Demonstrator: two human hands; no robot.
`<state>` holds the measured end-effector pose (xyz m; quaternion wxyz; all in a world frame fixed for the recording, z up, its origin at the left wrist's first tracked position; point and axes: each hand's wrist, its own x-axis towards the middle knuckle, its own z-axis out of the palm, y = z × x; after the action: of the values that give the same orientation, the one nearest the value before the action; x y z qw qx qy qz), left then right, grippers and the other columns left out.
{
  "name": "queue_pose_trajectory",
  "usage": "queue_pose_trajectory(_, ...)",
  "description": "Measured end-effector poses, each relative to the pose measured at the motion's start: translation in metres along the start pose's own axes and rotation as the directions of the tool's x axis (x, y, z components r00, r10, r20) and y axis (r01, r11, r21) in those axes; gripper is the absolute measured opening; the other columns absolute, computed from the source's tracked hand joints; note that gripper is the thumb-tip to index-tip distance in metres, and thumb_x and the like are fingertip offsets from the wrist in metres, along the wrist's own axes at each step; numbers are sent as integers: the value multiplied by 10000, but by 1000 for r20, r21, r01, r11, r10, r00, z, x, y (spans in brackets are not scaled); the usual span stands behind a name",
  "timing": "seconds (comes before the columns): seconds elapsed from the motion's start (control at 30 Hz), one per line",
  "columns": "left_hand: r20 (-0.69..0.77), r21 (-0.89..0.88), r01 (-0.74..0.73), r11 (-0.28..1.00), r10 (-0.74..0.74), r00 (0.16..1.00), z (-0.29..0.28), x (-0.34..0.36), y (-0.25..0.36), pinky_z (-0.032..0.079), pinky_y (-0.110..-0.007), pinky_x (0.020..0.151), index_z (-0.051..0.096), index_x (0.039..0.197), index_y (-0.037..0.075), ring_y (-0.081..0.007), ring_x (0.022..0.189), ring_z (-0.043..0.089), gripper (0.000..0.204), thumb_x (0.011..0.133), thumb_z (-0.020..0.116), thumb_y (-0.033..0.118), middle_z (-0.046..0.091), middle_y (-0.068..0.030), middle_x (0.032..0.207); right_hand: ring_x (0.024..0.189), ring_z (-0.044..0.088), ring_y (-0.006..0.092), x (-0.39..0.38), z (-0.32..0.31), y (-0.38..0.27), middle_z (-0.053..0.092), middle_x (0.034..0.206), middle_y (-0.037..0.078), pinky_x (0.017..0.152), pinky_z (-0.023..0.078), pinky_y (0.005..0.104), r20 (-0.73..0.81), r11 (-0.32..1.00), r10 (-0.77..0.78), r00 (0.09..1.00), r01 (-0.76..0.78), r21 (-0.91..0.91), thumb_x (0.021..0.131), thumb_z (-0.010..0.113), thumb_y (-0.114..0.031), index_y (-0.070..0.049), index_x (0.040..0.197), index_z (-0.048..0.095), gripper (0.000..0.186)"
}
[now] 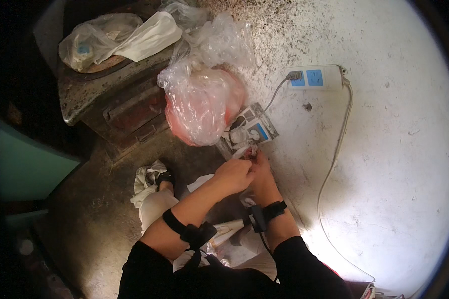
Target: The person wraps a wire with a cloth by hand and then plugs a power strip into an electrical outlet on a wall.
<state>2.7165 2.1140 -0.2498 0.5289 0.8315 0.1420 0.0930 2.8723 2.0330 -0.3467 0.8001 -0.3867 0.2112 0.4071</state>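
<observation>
My left hand (233,176) and my right hand (260,165) meet just below a small box with a blue panel (264,130). A whitish, crumpled strip (240,151), which looks like thin plastic, sticks out at my fingertips. The right fingers are closed on it. My left hand is curled in against the right one, and what it grips is hidden. Up and to the left of both hands sits a bulging red bag inside clear plastic (204,107).
An old stove-like metal unit (134,109) at upper left carries a clear bag (102,37) and white cloth or paper (149,37). On the pale wall, a power strip (329,77) has a plug in it. Its cable (336,154) hangs down the right side.
</observation>
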Motion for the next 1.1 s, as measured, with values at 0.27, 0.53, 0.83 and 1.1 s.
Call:
queue_pose_trajectory(0.27,27,21,17,1000,-17,999,-4,0,0,430,-434,700,570,798,-8,-377,802,542,263,755,548,250,576,-209,802,643,510,190,-8,16,-18,505,789,100,514,448,255,7,988,-126,992,125,90,824,425,-39,20,908,448,106)
queue_pose_trajectory(0.53,-13,47,13,999,-12,1000,0,1,1,433,-436,686,568,807,1,-383,785,542,250,751,553,244,575,-209,789,622,525,161,-23,31,-17,526,729,74,522,463,243,55,958,-282,958,284,-40,819,480,-39,-11,886,479,72)
queue_pose_trajectory(0.83,3,-23,9,1000,-9,1000,3,3,7,432,-432,682,553,797,-15,-384,788,542,246,748,548,226,572,-217,783,647,528,188,17,10,-8,523,796,73,556,480,268,3,952,-254,967,251,-173,838,474,-72,-6,925,482,110)
queue_pose_trajectory(1.1,30,-11,3,1000,-3,1000,6,10,17,431,-430,688,548,793,-19,-382,785,542,239,748,541,216,570,-218,784,712,559,304,115,-70,-4,567,803,167,607,455,364,631,-157,-619,468,713,-683,801,530,-160,7,930,508,213)
